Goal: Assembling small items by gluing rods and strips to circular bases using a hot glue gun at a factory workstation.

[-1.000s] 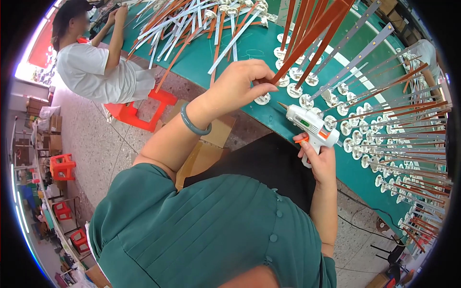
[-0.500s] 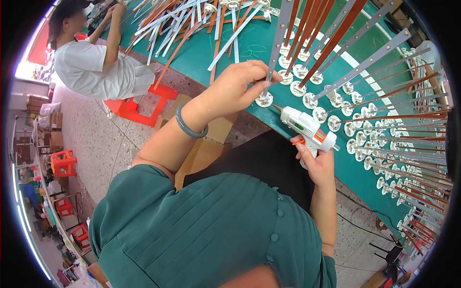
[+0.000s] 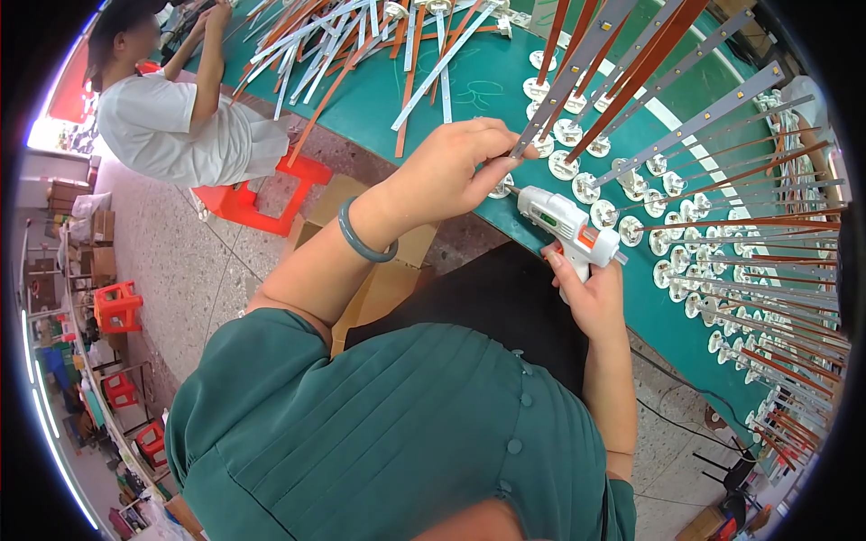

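Observation:
Between the thumb and fingers of my left hand (image 3: 442, 176) is a grey LED strip (image 3: 577, 79), tilted up to the right. Just below those fingers sits a small white round base (image 3: 502, 187) at the table edge, partly hidden by the hand. My right hand (image 3: 599, 296) is wrapped round the handle of a white hot glue gun (image 3: 557, 216). The gun's nozzle points left and reaches the base; whether it touches cannot be made out. Several white round bases with upright strips, like this brown strip (image 3: 622, 99), stand close to the right of my hands.
Rows of bases with strips (image 3: 722, 270) fill the right side of the green table (image 3: 374, 117). Loose strips (image 3: 361, 45) are heaped at the far left. A cardboard box (image 3: 379, 293) stands below my left forearm. Another person (image 3: 171, 122) sits on a red stool (image 3: 266, 212).
The LED strip in my left hand has tilted further to the right. My right hand has brought the glue gun slightly left and up, its nozzle now at the base.

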Available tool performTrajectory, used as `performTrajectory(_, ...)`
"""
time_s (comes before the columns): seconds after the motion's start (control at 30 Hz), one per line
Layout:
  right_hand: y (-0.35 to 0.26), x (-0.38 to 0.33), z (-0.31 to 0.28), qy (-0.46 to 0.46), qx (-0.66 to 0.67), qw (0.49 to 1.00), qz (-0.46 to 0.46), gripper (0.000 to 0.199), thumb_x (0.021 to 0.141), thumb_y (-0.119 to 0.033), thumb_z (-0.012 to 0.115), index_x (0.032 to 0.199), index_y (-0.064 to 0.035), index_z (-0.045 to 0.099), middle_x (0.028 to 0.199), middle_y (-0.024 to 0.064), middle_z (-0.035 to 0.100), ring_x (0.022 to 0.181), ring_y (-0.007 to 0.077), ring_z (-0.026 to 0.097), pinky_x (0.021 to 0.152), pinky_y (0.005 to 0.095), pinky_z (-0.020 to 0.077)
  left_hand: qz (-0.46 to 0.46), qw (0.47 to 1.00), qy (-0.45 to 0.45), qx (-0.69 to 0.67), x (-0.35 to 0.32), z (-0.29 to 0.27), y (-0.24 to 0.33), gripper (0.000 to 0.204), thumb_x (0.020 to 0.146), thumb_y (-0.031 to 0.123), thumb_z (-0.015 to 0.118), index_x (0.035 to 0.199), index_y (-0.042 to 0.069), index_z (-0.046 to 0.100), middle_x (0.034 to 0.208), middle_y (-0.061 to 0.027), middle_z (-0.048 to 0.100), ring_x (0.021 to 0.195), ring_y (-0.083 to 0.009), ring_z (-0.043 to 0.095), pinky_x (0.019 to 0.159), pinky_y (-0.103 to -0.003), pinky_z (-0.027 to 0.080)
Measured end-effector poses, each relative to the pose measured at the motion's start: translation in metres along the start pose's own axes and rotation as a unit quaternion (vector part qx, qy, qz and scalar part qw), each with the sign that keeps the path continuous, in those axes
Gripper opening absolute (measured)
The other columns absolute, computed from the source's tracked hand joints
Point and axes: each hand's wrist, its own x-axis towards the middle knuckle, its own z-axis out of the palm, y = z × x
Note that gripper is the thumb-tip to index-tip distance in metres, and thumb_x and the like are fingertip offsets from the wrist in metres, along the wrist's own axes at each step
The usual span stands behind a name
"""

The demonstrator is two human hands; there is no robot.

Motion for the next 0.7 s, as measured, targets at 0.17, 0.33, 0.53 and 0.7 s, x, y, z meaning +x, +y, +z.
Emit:
performTrajectory(0.17, -0.0029, 0.0051, 0.0022, -0.002, 0.003, 1.000, -0.006, 0.024, 0.090, -0.014, 0.066, 0.107, 0.0022, 0.064, 0.087, 0.0034, 0.067, 0.064, 0.0070, 0.057, 0.056, 0.0223, 0.0461, 0.004, 1.000, 0.011, -0.012, -0.0003, 0.0014, -0.0045, 0.014, 0.086, 0.000, 0.062, 0.097, 0.002, 0.070, 0.091, -0.0105, 0.069, 0.079, -0.0272, 0.066, 0.070, -0.032, 0.052)
performTrajectory(0.33, -0.0038, 0.0087, 0.0050, 0.005, 0.004, 1.000, -0.011, 0.022, 0.090, -0.014, 0.067, 0.104, 0.0019, 0.064, 0.083, 0.0029, 0.066, 0.063, 0.0069, 0.056, 0.055, 0.0224, 0.0457, -0.007, 1.000, 0.018, -0.014, -0.0013, -0.0009, -0.0064, 0.013, 0.085, 0.000, 0.063, 0.096, 0.001, 0.070, 0.093, -0.0109, 0.070, 0.082, -0.0257, 0.067, 0.073, -0.032, 0.053)
performTrajectory(0.53, -0.0016, 0.0104, 0.0053, 0.008, -0.026, 1.000, -0.012, 0.020, 0.089, -0.014, 0.067, 0.100, 0.0025, 0.062, 0.079, 0.0038, 0.065, 0.061, 0.0074, 0.057, 0.054, 0.0224, 0.0449, -0.011, 1.000, 0.010, -0.020, -0.0018, -0.0011, -0.0075, 0.012, 0.086, 0.001, 0.063, 0.095, 0.001, 0.070, 0.093, -0.0108, 0.070, 0.084, -0.0253, 0.067, 0.073, -0.032, 0.053)
performTrajectory(0.7, -0.0024, 0.0102, 0.0046, 0.010, 0.018, 1.000, -0.006, 0.021, 0.090, -0.015, 0.067, 0.099, 0.0028, 0.061, 0.077, 0.0044, 0.064, 0.060, 0.0076, 0.056, 0.053, 0.0228, 0.0441, -0.001, 1.000, 0.011, -0.014, -0.0013, -0.0007, -0.0069, 0.008, 0.086, 0.001, 0.062, 0.091, 0.000, 0.068, 0.092, -0.0103, 0.070, 0.083, -0.0250, 0.067, 0.073, -0.031, 0.053)
